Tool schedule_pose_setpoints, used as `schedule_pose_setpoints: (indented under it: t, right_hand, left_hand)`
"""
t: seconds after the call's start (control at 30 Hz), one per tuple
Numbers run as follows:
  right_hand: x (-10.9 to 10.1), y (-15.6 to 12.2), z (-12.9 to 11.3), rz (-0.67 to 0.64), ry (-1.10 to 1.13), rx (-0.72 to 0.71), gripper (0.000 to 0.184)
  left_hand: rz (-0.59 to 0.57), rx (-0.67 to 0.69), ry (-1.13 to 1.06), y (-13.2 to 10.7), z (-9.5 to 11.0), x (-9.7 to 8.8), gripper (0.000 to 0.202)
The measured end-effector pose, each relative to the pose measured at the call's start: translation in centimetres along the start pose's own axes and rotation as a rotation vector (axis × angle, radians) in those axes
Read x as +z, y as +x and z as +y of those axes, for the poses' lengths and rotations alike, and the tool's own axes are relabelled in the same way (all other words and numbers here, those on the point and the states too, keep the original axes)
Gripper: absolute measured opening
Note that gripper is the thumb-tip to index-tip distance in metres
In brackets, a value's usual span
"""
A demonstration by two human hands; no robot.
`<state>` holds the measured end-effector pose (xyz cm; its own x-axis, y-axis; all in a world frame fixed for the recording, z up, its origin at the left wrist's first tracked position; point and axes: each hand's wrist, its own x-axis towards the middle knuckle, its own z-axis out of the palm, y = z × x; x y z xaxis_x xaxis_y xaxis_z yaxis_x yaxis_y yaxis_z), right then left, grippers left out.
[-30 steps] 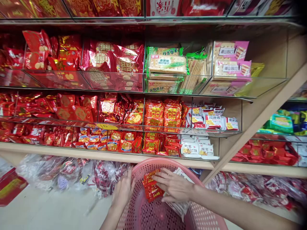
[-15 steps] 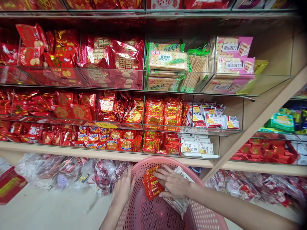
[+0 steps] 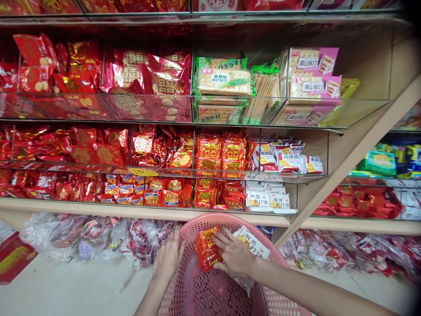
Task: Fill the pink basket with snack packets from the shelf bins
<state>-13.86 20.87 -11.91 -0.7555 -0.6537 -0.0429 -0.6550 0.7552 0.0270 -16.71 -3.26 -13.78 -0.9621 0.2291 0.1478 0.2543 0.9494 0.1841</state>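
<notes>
My left hand (image 3: 169, 256) grips the left rim of a pink perforated plastic basket (image 3: 279, 254), its thumb on the inner side and its fingers along the edge. Inside the basket, my right hand (image 3: 235, 254) has its fingers spread, the tips touching a small stack of red snack packets (image 3: 208, 250) with gold print. Beside and partly under that hand lie white cracker packets (image 3: 255, 241) with black characters; the hand and forearm cover part of them. The basket's lower floor shows bare pink plastic.
Ahead rise shelves with clear dividers, holding red packets (image 3: 207, 151), green-edged crackers (image 3: 223, 83), pink-edged crackers (image 3: 315, 87) and white packets (image 3: 268, 199). Plastic bags of goods (image 3: 95, 237) lie below. A slanted wooden panel (image 3: 355, 153) stands right; a red box (image 3: 15, 256) lies left.
The view has shifted slightly. The white packets by my right hand now show more of their printed face, and the red stack tilts a little differently. My left hand stays on the rim.
</notes>
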Motion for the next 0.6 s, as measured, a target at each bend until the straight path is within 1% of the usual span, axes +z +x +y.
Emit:
schedule_pose_setpoints:
  t: [0.1, 0.2, 0.3, 0.37, 0.47, 0.53, 0.6]
  right_hand:
    - [-0.5, -0.9, -1.4, 0.040, 0.024, 0.036, 0.053]
    - [-1.2, -2.2, -3.6, 0.102, 0.140, 0.096, 0.052]
    - [-1.2, -3.3, -5.5, 0.065, 0.290, 0.140, 0.049]
    - [-0.4, -3.7, -6.3, 0.023, 0.357, 0.154, 0.046]
    - [2.0, -3.4, -6.6, 0.002, 0.396, 0.152, 0.042]
    - [3.8, -2.7, -6.6, -0.011, 0.388, 0.125, 0.041]
    - [5.1, -2.0, -6.3, -0.033, 0.345, 0.099, 0.033]
  left_hand:
    - [-0.004, -0.004, 0.014, 0.0, 0.0, -0.1, 0.043]
    - [-0.013, -0.009, 0.027, 0.0, 0.1, -0.2, 0.044]
    - [-0.039, -0.013, 0.037, 0.1, 0.3, -0.4, 0.045]
    - [-0.054, -0.012, 0.045, 0.2, 0.5, -0.4, 0.045]
    - [-0.048, -0.009, 0.047, 0.1, 0.4, -0.3, 0.045]
    - [-0.028, -0.012, 0.040, 0.0, 0.3, 0.0, 0.045]
    - [-0.002, -0.012, 0.025, 0.0, 0.0, 0.3, 0.044]
